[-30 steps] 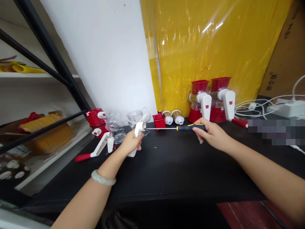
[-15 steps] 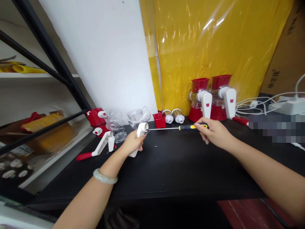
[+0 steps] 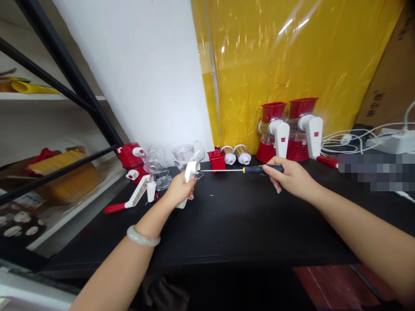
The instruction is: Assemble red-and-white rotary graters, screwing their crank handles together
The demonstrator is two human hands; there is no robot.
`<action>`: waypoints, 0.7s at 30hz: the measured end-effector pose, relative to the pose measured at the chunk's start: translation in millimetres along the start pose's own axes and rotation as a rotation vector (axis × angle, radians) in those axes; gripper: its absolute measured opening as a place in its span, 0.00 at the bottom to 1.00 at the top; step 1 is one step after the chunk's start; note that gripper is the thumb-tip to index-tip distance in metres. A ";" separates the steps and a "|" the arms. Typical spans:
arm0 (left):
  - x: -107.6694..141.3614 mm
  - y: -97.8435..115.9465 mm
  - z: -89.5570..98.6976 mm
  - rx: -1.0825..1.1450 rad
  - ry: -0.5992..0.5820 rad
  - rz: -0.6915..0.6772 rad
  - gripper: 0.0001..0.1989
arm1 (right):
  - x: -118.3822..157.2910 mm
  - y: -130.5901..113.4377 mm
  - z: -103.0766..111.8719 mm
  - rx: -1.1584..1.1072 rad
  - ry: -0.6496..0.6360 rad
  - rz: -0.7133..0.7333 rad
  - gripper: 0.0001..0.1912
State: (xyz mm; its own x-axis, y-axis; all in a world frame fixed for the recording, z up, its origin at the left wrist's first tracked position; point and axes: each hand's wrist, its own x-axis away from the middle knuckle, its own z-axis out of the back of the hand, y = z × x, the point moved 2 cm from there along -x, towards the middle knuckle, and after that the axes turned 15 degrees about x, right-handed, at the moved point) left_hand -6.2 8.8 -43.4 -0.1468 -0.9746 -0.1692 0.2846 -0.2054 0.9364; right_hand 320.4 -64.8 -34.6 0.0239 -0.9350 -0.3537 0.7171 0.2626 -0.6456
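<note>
My left hand [image 3: 181, 188] is closed around a white plastic crank handle [image 3: 192, 170], its round socket turned to the right. In my right hand [image 3: 287, 172] is a screwdriver [image 3: 256, 170] with a black and yellow grip, held level. Its long thin shaft points left, and the tip meets the handle's socket; the exact contact is too small to make out. On the black table below the shaft lies a small screw [image 3: 211, 195]. A second white crank with a red grip [image 3: 116, 208] rests left of my left hand.
Red grater bases [image 3: 131, 157] and clear plastic parts [image 3: 154, 160] stand at the back left. Behind the shaft sit a red hopper [image 3: 216, 160] and metal grater drums [image 3: 242, 155]. Two assembled rotary graters [image 3: 274, 129] stand at the back right, beside white cables [image 3: 340, 142].
The screwdriver's tip has shifted slightly left and up against the socket of the white crank handle. Both hands keep their hold, and the view has moved a little.
</note>
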 end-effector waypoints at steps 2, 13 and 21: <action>0.3 -1.3 0.2 -0.020 0.004 -0.009 0.07 | -0.9 1.2 -1.2 0.012 -0.047 -0.072 0.21; -2.6 2.0 3.5 0.048 -0.030 0.034 0.06 | -5.8 4.4 -4.6 -0.112 0.116 0.239 0.21; 1.2 4.1 -0.1 -0.039 -0.023 -0.004 0.08 | -2.8 5.2 1.6 -0.021 0.073 0.018 0.17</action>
State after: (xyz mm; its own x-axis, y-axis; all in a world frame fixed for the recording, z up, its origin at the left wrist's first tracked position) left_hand -5.2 6.8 -39.8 -0.1692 -0.9716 -0.1653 0.3205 -0.2129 0.9230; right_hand 325.2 -61.2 -36.0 -0.0145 -0.9104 -0.4135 0.7024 0.2851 -0.6522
